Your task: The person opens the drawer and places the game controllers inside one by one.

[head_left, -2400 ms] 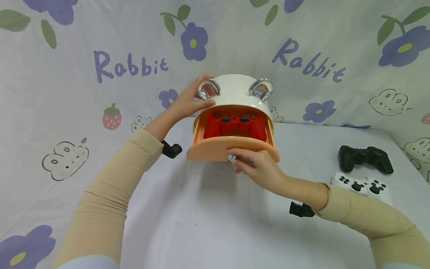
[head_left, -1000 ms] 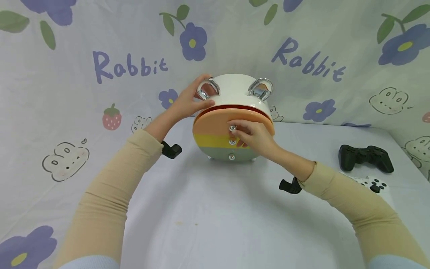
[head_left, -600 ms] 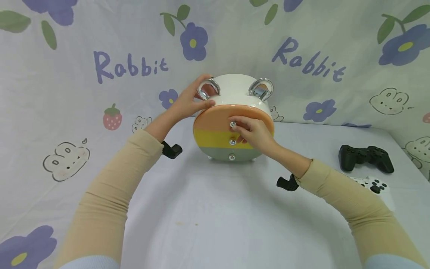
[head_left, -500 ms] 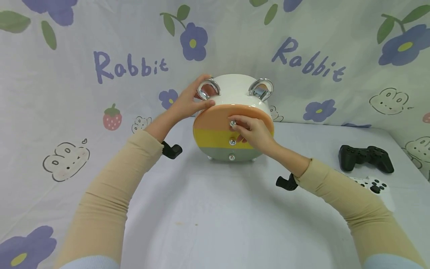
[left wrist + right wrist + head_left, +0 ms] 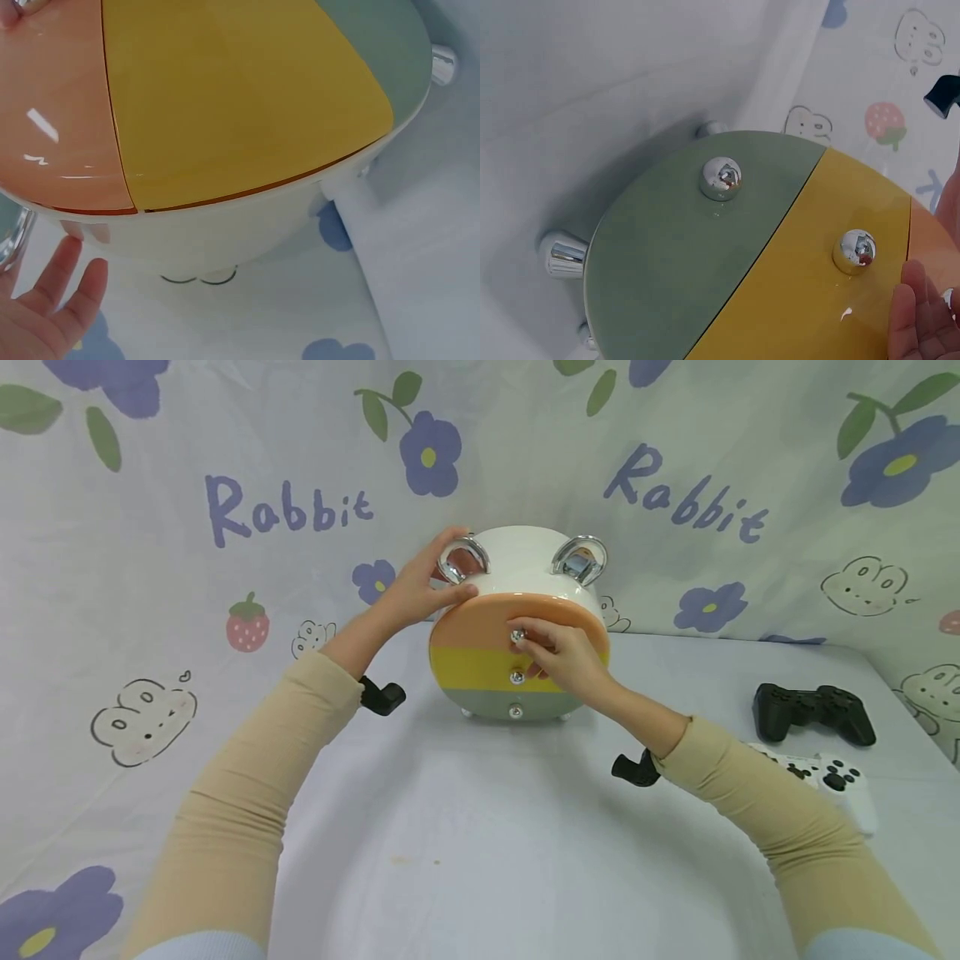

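Observation:
A small rounded drawer box (image 5: 521, 547) with a white shell and two chrome ear loops stands at the back of the table. Its orange top drawer (image 5: 468, 622), yellow middle drawer (image 5: 461, 668) and green bottom drawer (image 5: 487, 702) all sit closed. My left hand (image 5: 423, 585) holds the box's upper left, thumb at the front rim and fingers behind the left ear (image 5: 465, 558); in the left wrist view fingertips touch its side. My right hand (image 5: 566, 656) pinches the top drawer's chrome knob (image 5: 517, 636). The top drawer's inside is hidden.
On the right lie a black game controller (image 5: 813, 712) and, nearer, a white game controller (image 5: 840, 777), partly covered by the right sleeve. A printed cloth (image 5: 300, 427) hangs right behind the box. Black wrist mounts (image 5: 636, 770) stick out below both wrists.
The orange drawer, earlier pulled out with a red game controller inside, has been pushed in flush by my right hand, which moved forward with it. My left hand stayed in place.

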Tool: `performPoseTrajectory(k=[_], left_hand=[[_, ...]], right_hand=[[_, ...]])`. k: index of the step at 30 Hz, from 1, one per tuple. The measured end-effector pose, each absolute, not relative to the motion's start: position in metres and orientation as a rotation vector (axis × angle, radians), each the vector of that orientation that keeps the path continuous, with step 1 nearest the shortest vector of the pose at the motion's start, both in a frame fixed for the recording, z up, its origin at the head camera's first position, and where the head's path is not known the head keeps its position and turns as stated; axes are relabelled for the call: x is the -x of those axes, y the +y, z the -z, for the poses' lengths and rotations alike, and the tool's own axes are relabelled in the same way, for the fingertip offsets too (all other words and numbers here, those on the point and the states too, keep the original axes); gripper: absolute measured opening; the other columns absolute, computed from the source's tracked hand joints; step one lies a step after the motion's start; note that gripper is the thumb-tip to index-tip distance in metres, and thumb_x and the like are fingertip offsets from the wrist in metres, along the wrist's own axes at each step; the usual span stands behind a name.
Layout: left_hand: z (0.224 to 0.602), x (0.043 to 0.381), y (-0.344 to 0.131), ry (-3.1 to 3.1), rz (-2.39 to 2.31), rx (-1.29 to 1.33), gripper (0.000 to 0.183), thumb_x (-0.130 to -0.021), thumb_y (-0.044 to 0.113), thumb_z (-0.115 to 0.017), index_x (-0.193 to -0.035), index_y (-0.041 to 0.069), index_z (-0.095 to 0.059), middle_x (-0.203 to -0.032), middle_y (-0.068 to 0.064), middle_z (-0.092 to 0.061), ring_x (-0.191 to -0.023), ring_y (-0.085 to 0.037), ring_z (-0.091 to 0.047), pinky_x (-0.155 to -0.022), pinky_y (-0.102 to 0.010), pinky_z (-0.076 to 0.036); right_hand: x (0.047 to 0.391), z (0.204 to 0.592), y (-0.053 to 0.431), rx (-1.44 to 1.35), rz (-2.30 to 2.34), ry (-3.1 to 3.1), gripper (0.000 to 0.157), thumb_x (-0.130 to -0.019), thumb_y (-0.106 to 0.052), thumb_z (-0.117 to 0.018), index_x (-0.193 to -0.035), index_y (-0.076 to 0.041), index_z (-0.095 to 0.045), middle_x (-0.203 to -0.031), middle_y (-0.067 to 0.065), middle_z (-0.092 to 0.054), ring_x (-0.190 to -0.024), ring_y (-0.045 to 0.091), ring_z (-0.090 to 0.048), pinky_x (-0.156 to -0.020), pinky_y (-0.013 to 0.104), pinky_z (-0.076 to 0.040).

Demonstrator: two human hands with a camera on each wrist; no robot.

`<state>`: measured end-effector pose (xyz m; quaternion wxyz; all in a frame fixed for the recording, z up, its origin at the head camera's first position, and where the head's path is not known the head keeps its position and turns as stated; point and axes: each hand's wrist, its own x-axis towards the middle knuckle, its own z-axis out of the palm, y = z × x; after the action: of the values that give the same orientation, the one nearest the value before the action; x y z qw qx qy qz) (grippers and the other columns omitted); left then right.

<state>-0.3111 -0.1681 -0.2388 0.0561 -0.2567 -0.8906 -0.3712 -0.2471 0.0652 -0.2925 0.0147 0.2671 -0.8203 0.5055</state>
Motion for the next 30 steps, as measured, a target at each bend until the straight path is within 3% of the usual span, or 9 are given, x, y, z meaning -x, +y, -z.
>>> performPoseTrajectory(k=[10, 14, 26, 30], left_hand=[[0.239, 0.312, -0.168, -2.704, 1.131, 0.776, 0.076, -0.081, 0.034, -0.068, -0.142, 0.022, -0.024, -0.142, -0.002, -0.033, -0.103, -0.026, -0.049, -0.087, -0.043, -0.044], [0.239, 0.313, -0.169, -2.705, 1.137, 0.772, 0.076, -0.081, 0.034, -0.068, -0.142, 0.023, -0.025, -0.141, -0.002, -0.034, -0.102, -0.026, -0.049, -0.087, -0.043, -0.044], [0.239, 0.313, -0.169, -2.704, 1.144, 0.779, 0.077, -0.081, 0.034, -0.069, -0.142, 0.022, -0.024, -0.142, -0.001, -0.033, -0.102, -0.026, -0.049, -0.087, -0.043, -0.044], [0.239, 0.313, -0.168, -2.707, 1.141, 0.772, 0.078, -0.081, 0.034, -0.069, -0.143, 0.023, -0.024, -0.143, -0.001, -0.033, -0.103, -0.026, -0.05, -0.087, -0.043, -0.044]], right_hand=[[0.242, 0.3, 0.072, -0.876, -1.63, -2.551, 0.047, -0.09, -0.007, -0.056, -0.135, -0.01, -0.044, -0.102, 0.017, -0.064, -0.069, 0.028, -0.065, -0.063, 0.034, -0.054], [0.235, 0.304, 0.075, -0.852, -1.676, -2.522, 0.049, -0.089, -0.005, -0.056, -0.136, -0.011, -0.042, -0.097, 0.019, -0.064, -0.069, 0.033, -0.064, -0.061, 0.031, -0.053], [0.225, 0.327, 0.078, -0.81, -1.746, -2.472, 0.042, -0.086, 0.0, -0.059, -0.127, 0.001, -0.047, -0.092, 0.025, -0.064, -0.064, 0.031, -0.062, -0.06, 0.026, -0.053], [0.226, 0.337, 0.075, -0.8, -1.721, -2.533, 0.042, -0.086, -0.003, -0.061, -0.126, 0.001, -0.047, -0.093, 0.026, -0.064, -0.063, 0.024, -0.062, -0.06, 0.025, -0.053]])
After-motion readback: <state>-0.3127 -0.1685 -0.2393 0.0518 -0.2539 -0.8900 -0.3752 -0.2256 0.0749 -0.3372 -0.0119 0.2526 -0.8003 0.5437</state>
